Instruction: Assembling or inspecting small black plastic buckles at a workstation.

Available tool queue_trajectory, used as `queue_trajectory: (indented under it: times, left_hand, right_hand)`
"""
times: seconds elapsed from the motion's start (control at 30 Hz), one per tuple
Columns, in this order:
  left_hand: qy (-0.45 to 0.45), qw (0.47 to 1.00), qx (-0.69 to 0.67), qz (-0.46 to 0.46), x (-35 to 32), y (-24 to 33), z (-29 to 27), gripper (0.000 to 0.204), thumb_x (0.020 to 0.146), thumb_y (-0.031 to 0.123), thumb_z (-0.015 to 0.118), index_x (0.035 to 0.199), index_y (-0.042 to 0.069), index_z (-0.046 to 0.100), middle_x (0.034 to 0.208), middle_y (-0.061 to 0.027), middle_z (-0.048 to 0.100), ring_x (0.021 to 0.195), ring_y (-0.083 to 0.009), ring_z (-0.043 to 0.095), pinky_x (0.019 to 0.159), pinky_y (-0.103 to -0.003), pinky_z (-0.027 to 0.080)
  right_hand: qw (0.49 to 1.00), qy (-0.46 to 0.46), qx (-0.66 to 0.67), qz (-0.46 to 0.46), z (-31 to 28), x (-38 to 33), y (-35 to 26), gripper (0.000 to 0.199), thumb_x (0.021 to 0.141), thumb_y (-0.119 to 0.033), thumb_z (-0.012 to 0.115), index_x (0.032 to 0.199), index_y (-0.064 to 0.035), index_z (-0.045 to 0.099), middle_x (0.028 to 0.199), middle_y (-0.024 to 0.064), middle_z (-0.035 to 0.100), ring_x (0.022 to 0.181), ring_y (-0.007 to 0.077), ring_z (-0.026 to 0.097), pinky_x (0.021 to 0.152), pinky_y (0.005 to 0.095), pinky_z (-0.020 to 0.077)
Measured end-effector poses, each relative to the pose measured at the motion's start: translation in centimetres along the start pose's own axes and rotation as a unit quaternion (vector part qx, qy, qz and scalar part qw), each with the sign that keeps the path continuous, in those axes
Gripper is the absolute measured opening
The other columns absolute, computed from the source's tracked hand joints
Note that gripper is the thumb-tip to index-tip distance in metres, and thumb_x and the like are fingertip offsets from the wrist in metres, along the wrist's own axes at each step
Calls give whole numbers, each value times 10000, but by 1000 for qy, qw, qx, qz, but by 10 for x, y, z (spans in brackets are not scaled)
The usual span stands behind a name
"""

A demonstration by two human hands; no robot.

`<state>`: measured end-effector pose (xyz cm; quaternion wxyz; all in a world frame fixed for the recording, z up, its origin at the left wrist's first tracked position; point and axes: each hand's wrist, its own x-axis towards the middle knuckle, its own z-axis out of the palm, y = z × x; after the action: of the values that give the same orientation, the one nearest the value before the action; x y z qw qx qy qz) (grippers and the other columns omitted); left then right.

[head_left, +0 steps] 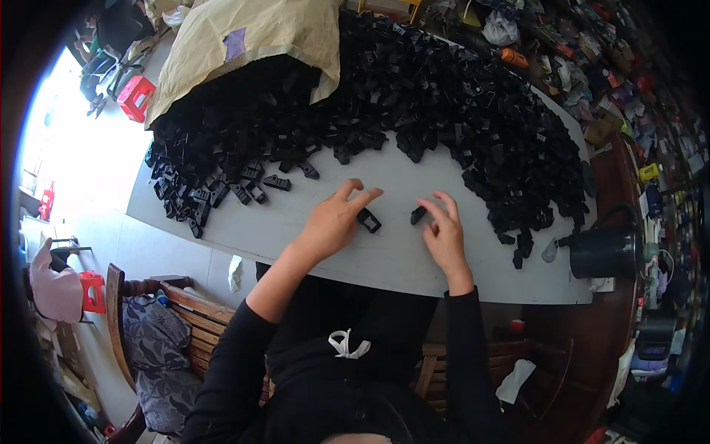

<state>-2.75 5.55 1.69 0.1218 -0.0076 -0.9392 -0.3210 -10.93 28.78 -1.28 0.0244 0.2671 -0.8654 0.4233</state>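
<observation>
My left hand [334,223] is above the grey-white tabletop [325,255], its index finger and thumb reaching forward. A black plastic part [369,220] with an opening through it sticks out from beneath that hand, and the lower fingers around it are hidden. To the right, my right hand [446,240] has its upper fingers raised and spread. A small black piece [418,215] sits between its index fingertip and thumb. Ahead of both hands lies a large heap of similar black plastic parts [414,81], with several loose ones along its near left edge.
A tan woven sack [288,26] covers the heap's far left. At the table's right edge stands a dark container [603,251]. Wooden slatted seating [203,333] with patterned cushions is at lower left. Red stools [136,98] stand on the floor; cluttered goods fill the far right.
</observation>
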Motion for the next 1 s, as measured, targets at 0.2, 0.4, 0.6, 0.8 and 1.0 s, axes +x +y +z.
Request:
queue_trajectory:
  times: [0.2,0.4,0.6,0.8,1.0]
  left_hand:
    - [-102,992,-58,39,-1,-12,12,346,743,61,721,1064,103,601,1054,-74,581,933,-295,620,798,-382,512]
    - [-67,993,-80,46,-6,-14,15,330,713,64,752,1015,88,620,970,-82,592,927,-292,607,798,-376,506]
    - [-61,993,-101,25,-9,-16,19,308,691,57,754,977,68,640,935,-86,604,912,-294,611,787,-374,505]
    - [-43,995,-88,33,-8,-16,22,317,682,53,748,981,35,645,965,-98,617,915,-301,613,790,-372,507]
    - [-73,975,-192,90,25,-44,3,393,699,105,767,1068,47,646,1037,-124,608,992,-316,589,867,-383,485]
  right_hand:
    - [1000,-18,-1,-18,11,2,4,288,809,17,668,1094,-21,668,1010,119,591,677,208,576,627,308,471]
    - [1000,-7,-6,-1,11,2,-8,344,786,22,702,1123,-21,642,928,100,610,654,201,572,614,297,478]
    - [994,-61,87,-27,18,0,-53,341,776,42,685,1104,-38,638,976,117,650,728,233,636,644,314,526]
    - [975,-41,-46,-214,47,0,-48,297,749,7,693,1039,-54,691,1000,93,668,898,249,656,711,352,547]
    - [964,-4,-133,-230,47,-20,-42,273,797,-74,687,1067,-38,716,1118,114,685,1115,319,609,933,404,491]
